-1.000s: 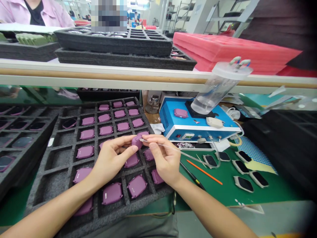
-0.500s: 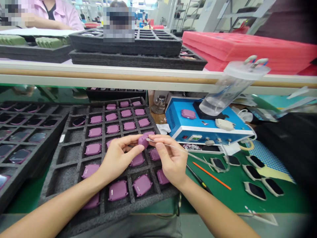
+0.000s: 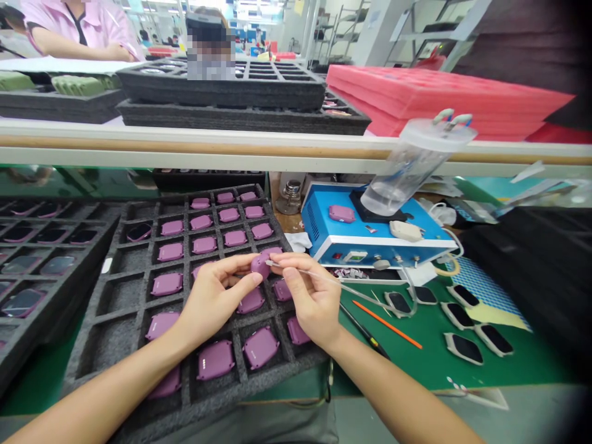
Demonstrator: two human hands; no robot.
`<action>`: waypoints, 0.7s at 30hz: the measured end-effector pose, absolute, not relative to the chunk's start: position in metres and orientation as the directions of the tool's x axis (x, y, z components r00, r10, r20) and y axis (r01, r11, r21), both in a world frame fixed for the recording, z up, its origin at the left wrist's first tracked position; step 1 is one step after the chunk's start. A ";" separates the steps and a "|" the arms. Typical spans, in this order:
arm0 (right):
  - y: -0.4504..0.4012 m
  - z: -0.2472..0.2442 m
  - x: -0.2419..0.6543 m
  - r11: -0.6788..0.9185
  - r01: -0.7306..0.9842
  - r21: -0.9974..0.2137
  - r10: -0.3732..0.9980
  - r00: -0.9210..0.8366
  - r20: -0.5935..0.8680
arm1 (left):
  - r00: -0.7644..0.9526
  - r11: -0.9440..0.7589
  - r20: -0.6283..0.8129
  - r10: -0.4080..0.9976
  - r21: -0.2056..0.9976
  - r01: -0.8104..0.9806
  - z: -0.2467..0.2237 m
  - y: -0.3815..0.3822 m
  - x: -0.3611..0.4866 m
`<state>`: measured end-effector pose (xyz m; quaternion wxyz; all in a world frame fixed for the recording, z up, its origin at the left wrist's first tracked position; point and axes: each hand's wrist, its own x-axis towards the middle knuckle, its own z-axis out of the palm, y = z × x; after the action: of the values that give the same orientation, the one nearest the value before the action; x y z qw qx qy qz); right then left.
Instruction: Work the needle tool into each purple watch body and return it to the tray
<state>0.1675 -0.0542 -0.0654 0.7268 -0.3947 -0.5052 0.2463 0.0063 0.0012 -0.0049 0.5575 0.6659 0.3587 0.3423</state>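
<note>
Between the fingertips of my left hand (image 3: 217,299) is a purple watch case (image 3: 260,266), raised above the foam tray (image 3: 95,376). My right hand (image 3: 315,302) pinches a thin clear tube (image 3: 319,274), whose tip meets the case. From there the tube runs right and curves toward the blue machine (image 3: 342,246). Purple cases, such as this one (image 3: 261,347), lie in many tray compartments under and around my hands. One dark-screened watch (image 3: 139,232) sits at the tray's upper left.
A second tray (image 3: 50,290) holds dark-screened pieces at left. On the green mat (image 3: 416,376) are an orange stick (image 3: 387,324), a black pen-like tool (image 3: 365,330) and several pale watches (image 3: 464,348). A shelf edge (image 3: 277,154) crosses above; a person (image 3: 87,31) is beyond.
The whole view has shifted slightly, so most things appear a little further left. Both hands keep their hold on the case and the tube.
</note>
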 end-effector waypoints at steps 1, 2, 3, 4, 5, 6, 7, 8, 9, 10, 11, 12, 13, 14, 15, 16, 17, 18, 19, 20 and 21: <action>-0.054 -0.065 0.167 0.573 0.039 -0.818 0.753 0.367 0.545 | 0.511 -0.123 0.058 0.858 0.988 0.094 -0.005 0.001 0.006; -0.054 -0.066 0.167 0.578 0.038 -0.815 0.751 0.367 0.549 | 0.512 -0.126 0.061 0.857 0.988 0.093 -0.004 0.001 0.006; -0.054 -0.066 0.167 0.580 0.038 -0.814 0.750 0.367 0.551 | 0.512 -0.131 0.066 0.856 0.987 0.093 -0.004 0.001 0.006; -0.053 -0.066 0.167 0.579 0.038 -0.814 0.749 0.368 0.550 | 0.511 -0.137 0.069 0.857 0.986 0.095 -0.004 0.001 0.006; -0.053 -0.066 0.167 0.577 0.039 -0.816 0.750 0.370 0.549 | 0.509 -0.141 0.071 0.858 0.985 0.099 -0.004 0.001 0.006; -0.053 -0.066 0.167 0.575 0.040 -0.817 0.751 0.371 0.547 | 0.508 -0.143 0.072 0.858 0.984 0.103 -0.004 0.001 0.006; -0.053 -0.066 0.167 0.574 0.041 -0.818 0.751 0.371 0.546 | 0.507 -0.144 0.070 0.859 0.984 0.107 -0.004 0.001 0.006; -0.053 -0.066 0.167 0.575 0.041 -0.817 0.750 0.372 0.546 | 0.508 -0.143 0.068 0.859 0.984 0.111 -0.004 0.000 0.006; -0.053 -0.066 0.167 0.577 0.042 -0.816 0.748 0.372 0.549 | 0.507 -0.142 0.065 0.859 0.983 0.114 -0.004 0.000 0.006; -0.053 -0.066 0.167 0.579 0.045 -0.814 0.746 0.373 0.551 | 0.506 -0.142 0.064 0.860 0.983 0.117 -0.004 0.000 0.006; -0.052 -0.066 0.167 0.580 0.047 -0.813 0.745 0.374 0.553 | 0.506 -0.141 0.062 0.860 0.983 0.120 -0.004 0.000 0.006; -0.052 -0.066 0.167 0.580 0.049 -0.813 0.744 0.374 0.553 | 0.506 -0.141 0.060 0.861 0.982 0.123 -0.004 0.001 0.005; -0.052 -0.066 0.167 0.581 0.050 -0.812 0.744 0.373 0.555 | 0.504 -0.140 0.059 0.862 0.982 0.125 -0.004 0.001 0.005; -0.052 -0.066 0.167 0.582 0.050 -0.812 0.743 0.372 0.556 | 0.502 -0.140 0.058 0.863 0.982 0.126 -0.004 0.001 0.005; -0.052 -0.067 0.167 0.583 0.049 -0.811 0.743 0.370 0.557 | 0.500 -0.140 0.058 0.864 0.982 0.127 -0.004 0.001 0.005; -0.052 -0.067 0.167 0.586 0.046 -0.809 0.743 0.369 0.559 | 0.499 -0.140 0.059 0.864 0.982 0.126 -0.004 0.001 0.005; -0.052 -0.067 0.167 0.589 0.044 -0.807 0.741 0.368 0.561 | 0.498 -0.142 0.061 0.865 0.982 0.125 -0.004 0.002 0.005; -0.052 -0.067 0.167 0.592 0.042 -0.805 0.740 0.368 0.563 | 0.498 -0.143 0.064 0.865 0.982 0.124 -0.005 0.002 0.005; -0.052 -0.067 0.167 0.593 0.040 -0.804 0.739 0.368 0.564 | 0.497 -0.146 0.065 0.865 0.982 0.124 -0.005 0.001 0.005; -0.052 -0.066 0.167 0.593 0.038 -0.804 0.740 0.368 0.563 | 0.497 -0.147 0.066 0.865 0.981 0.126 -0.005 0.001 0.005; -0.052 -0.066 0.167 0.593 0.037 -0.804 0.740 0.369 0.563 | 0.498 -0.149 0.066 0.865 0.981 0.127 -0.005 0.001 0.005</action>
<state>0.1667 -0.0524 -0.0662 0.7337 -0.3824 -0.5081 0.2393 0.0049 0.0012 -0.0052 0.5396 0.6765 0.3666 0.3416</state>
